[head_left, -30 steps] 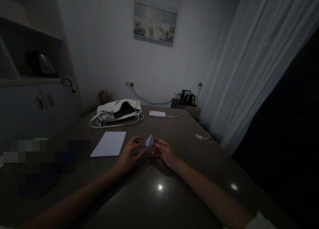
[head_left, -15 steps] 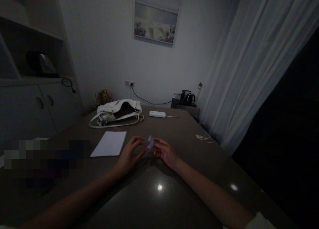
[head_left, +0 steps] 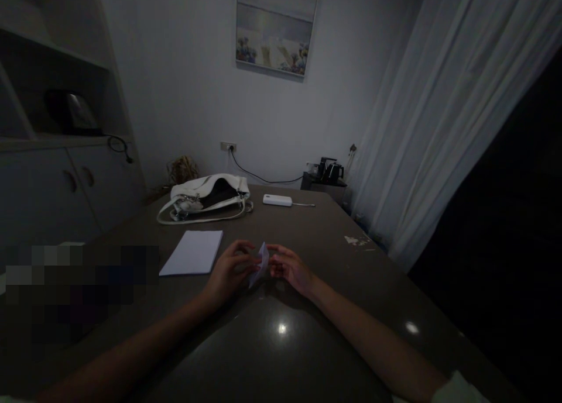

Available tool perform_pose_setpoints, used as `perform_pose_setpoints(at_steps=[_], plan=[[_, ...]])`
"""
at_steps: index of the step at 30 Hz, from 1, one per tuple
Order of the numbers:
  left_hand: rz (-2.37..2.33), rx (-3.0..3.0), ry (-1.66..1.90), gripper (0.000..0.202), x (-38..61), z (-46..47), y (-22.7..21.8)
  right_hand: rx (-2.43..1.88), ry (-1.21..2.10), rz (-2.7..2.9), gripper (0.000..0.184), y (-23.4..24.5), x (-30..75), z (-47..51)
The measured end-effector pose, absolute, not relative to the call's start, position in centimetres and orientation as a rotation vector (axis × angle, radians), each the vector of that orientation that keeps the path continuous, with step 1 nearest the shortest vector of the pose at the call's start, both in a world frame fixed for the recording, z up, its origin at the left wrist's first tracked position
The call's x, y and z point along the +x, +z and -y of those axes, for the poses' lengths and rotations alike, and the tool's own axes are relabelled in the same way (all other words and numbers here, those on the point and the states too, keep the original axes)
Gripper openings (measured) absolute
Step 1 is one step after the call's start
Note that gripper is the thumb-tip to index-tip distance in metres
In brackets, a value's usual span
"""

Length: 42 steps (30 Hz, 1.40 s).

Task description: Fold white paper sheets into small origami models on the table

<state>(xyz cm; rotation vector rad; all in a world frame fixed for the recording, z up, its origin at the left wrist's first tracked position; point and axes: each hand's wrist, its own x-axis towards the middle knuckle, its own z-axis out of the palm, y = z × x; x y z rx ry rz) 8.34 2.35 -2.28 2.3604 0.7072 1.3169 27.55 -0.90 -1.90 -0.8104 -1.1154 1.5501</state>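
One folded paper [head_left: 263, 267] between your hands, showing longer than a second ago, lower tip nearer you; seems you are turning it. Your left hand [head_left: 228, 269], half-curled, pinches it; your right hand [head_left: 295, 271] bends loosely at its other side, grip unclear. Dark surface [head_left: 281, 368] carries paper stack [head_left: 193, 252], white bag [head_left: 193, 188], white device [head_left: 277, 200]; framed picture [head_left: 276, 34] on wall [head_left: 175, 87], curtain [head_left: 408, 134] right.

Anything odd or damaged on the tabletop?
Yes: ragged pale patches near the right edge of the tabletop, uneven against its dark surface. Could be worn finish or stuck scraps; too dim to tell.
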Motion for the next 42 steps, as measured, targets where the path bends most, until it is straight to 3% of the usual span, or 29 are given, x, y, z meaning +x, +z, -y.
perform_pose_setpoints(at_steps=[18,33,42], plan=[[-0.819,2.340,1.420,0.003,8.4,-1.9,-1.8,-0.814,1.524,1.092,0.036,-2.1,27.5,0.7],[-0.799,2.329,1.379,0.011,8.5,-1.7,-1.4,-0.827,1.498,1.012,0.032,-2.4,27.4,0.4],[-0.632,2.043,0.900,0.031,8.9,-1.8,-1.4,-0.795,1.531,1.037,0.029,-2.1,27.3,0.4]])
